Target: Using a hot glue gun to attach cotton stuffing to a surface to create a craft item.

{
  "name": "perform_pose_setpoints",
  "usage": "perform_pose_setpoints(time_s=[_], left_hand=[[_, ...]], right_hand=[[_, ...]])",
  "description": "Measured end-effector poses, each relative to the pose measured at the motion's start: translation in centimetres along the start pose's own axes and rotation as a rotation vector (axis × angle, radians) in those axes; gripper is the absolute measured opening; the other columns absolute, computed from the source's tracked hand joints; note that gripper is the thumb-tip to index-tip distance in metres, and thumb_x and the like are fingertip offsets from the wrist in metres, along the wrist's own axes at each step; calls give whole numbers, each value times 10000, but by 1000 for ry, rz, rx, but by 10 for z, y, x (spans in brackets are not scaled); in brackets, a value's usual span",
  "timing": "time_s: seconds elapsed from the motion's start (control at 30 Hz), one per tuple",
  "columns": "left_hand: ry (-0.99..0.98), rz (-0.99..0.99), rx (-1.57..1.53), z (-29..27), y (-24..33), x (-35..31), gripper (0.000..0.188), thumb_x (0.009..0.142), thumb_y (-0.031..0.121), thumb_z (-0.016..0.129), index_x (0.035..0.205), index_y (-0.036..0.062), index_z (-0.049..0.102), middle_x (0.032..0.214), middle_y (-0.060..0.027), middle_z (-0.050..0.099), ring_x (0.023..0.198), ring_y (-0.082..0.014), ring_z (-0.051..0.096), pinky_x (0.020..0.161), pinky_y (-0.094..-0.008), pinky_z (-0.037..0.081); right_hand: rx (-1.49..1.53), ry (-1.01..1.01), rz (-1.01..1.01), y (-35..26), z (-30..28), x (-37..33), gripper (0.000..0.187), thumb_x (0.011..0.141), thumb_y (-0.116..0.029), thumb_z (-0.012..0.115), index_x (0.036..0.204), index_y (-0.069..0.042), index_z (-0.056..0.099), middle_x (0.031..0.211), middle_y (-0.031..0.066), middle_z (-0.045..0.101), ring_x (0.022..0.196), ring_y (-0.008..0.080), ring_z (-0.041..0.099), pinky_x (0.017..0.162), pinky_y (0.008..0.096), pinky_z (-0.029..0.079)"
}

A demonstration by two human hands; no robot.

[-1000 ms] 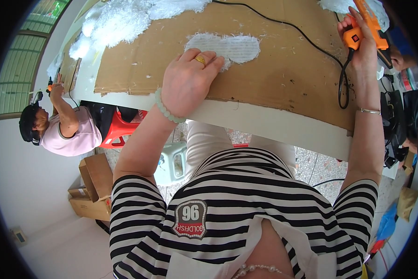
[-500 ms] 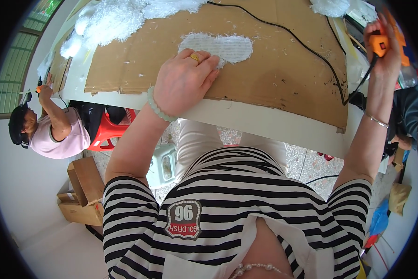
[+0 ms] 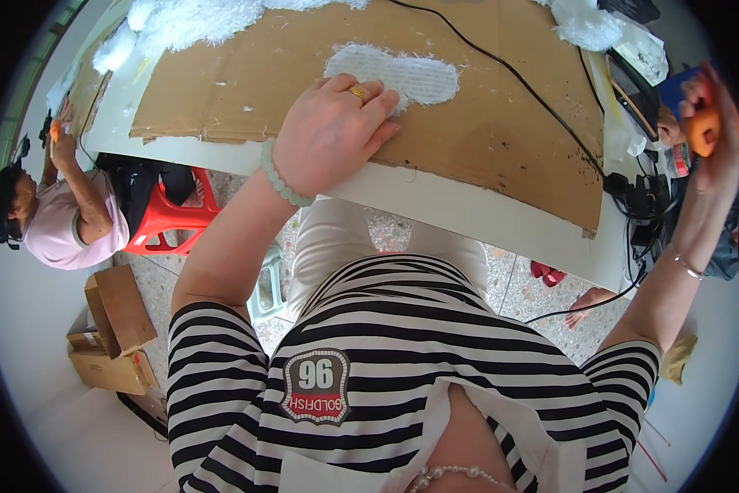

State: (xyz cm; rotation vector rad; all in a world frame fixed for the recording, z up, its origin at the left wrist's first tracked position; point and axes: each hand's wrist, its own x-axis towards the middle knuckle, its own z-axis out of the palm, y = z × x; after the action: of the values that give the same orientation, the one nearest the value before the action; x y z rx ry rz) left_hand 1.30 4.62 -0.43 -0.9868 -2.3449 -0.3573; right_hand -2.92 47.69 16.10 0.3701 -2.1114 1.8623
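Stretched Wide, Risking a Snag!

From the head view: resting the left hand (image 3: 332, 127) over the lower-left edge of the white fuzzy pad (image 3: 423, 80), on cardboard (image 3: 509, 135) atop the tabletop (image 3: 468, 201); cannot tell pinching from plain pressing there. Far right now, wrapping the right hand (image 3: 721, 168) around an orange tool (image 3: 702, 135), blurred! Could snag the black cable (image 3: 542, 103), dragging pad and cardboard askew. Could bump 1 neighbouring hand (image 3: 669, 127) by swinging inward carelessly. Might let the pad pivot, from holding just 1 side!
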Motion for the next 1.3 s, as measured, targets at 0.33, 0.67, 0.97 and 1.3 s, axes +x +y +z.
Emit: perform_pose_setpoints(time_s=[0.33,0.67,0.97,1.3], left_hand=[[19,-32,-52,4,-4,-8,230,753,198,666,911,45,600,843,-66,630,776,-238,572,721,-360,483],[31,-26,-86,7,-5,-12,184,750,207,667,797,36,622,773,-80,612,780,-233,566,681,-341,500],[25,-26,-78,7,-5,-12,184,751,221,670,781,45,624,729,-78,609,794,-231,574,670,-337,501],[23,-17,-62,9,-7,-14,189,755,232,670,760,50,619,676,-66,597,795,-224,571,664,-337,498]], right_hand=[[-174,-529,386,55,199,-49,259,848,-248,659,1017,-55,622,930,21,639,762,86,576,646,244,475],[-422,-635,308,70,245,-29,302,831,-247,706,1041,-50,615,845,-8,600,762,96,539,677,250,442],[-479,-668,276,78,248,-25,308,832,-249,708,1034,-39,608,834,-8,588,753,89,531,662,245,433],[-521,-642,269,78,248,-27,268,837,-248,701,960,-36,591,782,-14,571,714,86,525,632,245,432]])
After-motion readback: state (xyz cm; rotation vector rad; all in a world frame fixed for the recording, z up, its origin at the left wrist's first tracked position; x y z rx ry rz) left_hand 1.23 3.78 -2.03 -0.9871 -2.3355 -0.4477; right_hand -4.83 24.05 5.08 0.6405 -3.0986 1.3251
